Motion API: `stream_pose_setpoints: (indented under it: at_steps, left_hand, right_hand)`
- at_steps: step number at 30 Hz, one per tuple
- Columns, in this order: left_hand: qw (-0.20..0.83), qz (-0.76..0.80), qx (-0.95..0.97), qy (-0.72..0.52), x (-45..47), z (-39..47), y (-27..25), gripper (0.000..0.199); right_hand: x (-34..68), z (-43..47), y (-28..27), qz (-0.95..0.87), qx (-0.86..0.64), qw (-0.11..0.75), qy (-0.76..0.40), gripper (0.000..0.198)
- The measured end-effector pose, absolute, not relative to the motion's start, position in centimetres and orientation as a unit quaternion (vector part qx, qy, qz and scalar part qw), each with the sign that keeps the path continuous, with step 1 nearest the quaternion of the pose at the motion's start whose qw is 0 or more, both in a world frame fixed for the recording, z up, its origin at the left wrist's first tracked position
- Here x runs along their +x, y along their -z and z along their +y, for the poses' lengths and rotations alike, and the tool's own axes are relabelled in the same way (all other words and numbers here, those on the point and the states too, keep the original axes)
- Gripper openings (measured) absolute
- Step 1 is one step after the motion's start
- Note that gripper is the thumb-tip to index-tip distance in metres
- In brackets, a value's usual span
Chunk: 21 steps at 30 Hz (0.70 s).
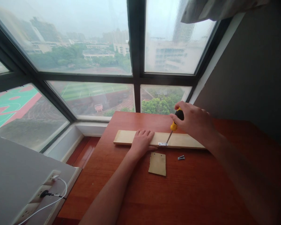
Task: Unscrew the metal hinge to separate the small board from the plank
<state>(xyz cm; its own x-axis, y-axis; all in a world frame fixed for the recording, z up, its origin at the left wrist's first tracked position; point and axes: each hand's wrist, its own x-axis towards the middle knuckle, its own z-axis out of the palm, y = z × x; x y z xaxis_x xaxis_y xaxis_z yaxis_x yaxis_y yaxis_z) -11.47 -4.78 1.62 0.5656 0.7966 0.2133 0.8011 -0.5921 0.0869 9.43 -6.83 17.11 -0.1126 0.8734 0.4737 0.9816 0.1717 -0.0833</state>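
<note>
A long pale wooden board [125,137] lies across the red-brown table. My left hand [142,140] presses on it, fingers over the top face and thumb along the front edge. In my right hand [193,120] is a screwdriver [174,126] with a yellow and black handle, gripped from above and held at a slant. Its tip meets the right part of a small metal bracket [162,144] at the board's front edge; any screw under the tip is too small to make out. Nearer me lie a thin tan rectangular piece [157,164] with two small holes and a few loose screws [181,157].
The table [189,193] reaches towards large dark-framed windows [137,62]. To the left, a low white wall [21,159] carries sockets [37,193] with a plugged-in white cable [66,187]. A grey wall [253,68] stands at the right, and fabric [208,11] hangs at the top.
</note>
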Motion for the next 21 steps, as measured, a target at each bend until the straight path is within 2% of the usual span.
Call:
stream_pose_setpoints:
  at_steps: [2,8,21]
  left_hand:
    - [0.01,-0.451,-0.885,0.118,-11.47,-4.79,-1.64,0.07]
    - [0.002,-0.455,-0.883,0.112,-11.41,-4.88,-1.83,0.07]
    - [0.001,-0.457,-0.883,0.104,-11.35,-4.89,-1.98,0.068]
  right_hand:
    - [9.5,-6.75,-17.19,-0.753,-0.604,0.242,0.099,0.024]
    - [9.47,-7.01,-17.71,-0.771,-0.533,0.348,-0.022,0.032]
    - [8.92,-7.43,-17.12,-0.775,-0.542,0.323,-0.039,0.03]
